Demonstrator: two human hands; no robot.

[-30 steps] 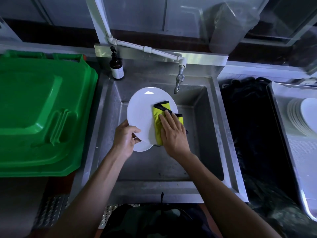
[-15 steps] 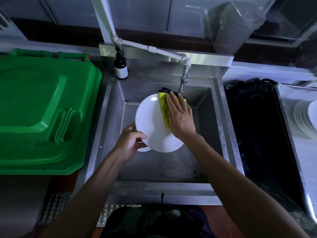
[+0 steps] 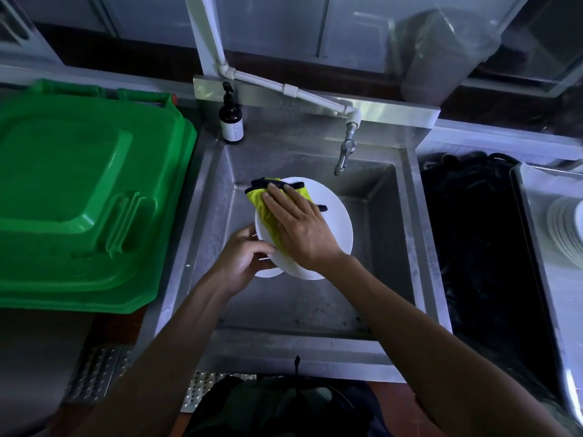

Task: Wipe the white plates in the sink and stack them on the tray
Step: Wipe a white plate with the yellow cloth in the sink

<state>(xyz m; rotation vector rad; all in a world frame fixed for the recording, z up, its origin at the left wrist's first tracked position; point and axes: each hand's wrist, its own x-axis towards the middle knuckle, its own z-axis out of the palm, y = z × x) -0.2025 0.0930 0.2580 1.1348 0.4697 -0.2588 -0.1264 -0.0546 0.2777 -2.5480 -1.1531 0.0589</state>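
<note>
A white plate is held tilted over the steel sink. My left hand grips its lower left rim. With straight fingers, my right hand presses a yellow cloth with black trim flat on the plate's upper left face. Below the held plate, the edge of another white plate peeks out. At the far right, a stack of white plates lies on the steel tray.
A green bin lid fills the left side. A brown pump bottle stands at the sink's back left corner. The tap hangs over the back of the sink. A dark black mass lies between sink and tray.
My right hand has slid the cloth from the plate's right side up and across to its upper left. The left hand keeps its grip on the rim.
</note>
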